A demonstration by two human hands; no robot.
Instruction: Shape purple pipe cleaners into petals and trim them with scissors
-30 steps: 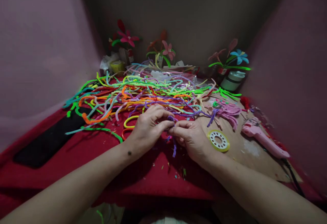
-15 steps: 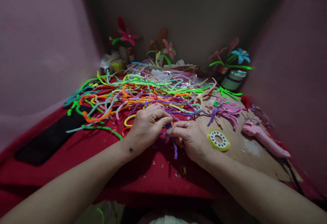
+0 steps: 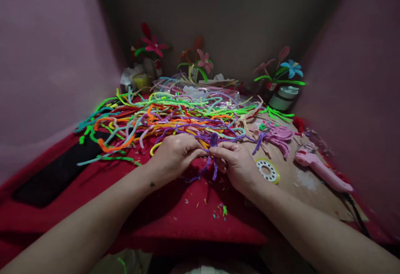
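Observation:
A purple pipe cleaner (image 3: 214, 140), bent into a narrow closed loop at its top, stands up between my two hands. Its loose ends hang below the fingers over the red cloth. The thumb and forefinger of my right hand (image 3: 236, 162) pinch it at the base of the loop. My left hand (image 3: 176, 152) is closed on the same purple piece from the left, fingertips close to the right ones. Just behind the hands lies a tangled pile of colourful pipe cleaners (image 3: 184, 118). A yellow loop (image 3: 155, 148) is partly hidden by my left hand.
A white-and-yellow disc (image 3: 267, 170) and a pink glue gun (image 3: 325, 168) lie on a brown board (image 3: 304, 201) at right. A long black object (image 3: 59, 174) lies left. Pipe-cleaner flowers (image 3: 155, 46) stand along the back. Small scraps (image 3: 224, 210) dot the red cloth (image 3: 175, 220).
The purple loop now stands upright above the fingertips, where before it was mostly covered. My left hand has lowered slightly and shifted left, and the view has moved a little.

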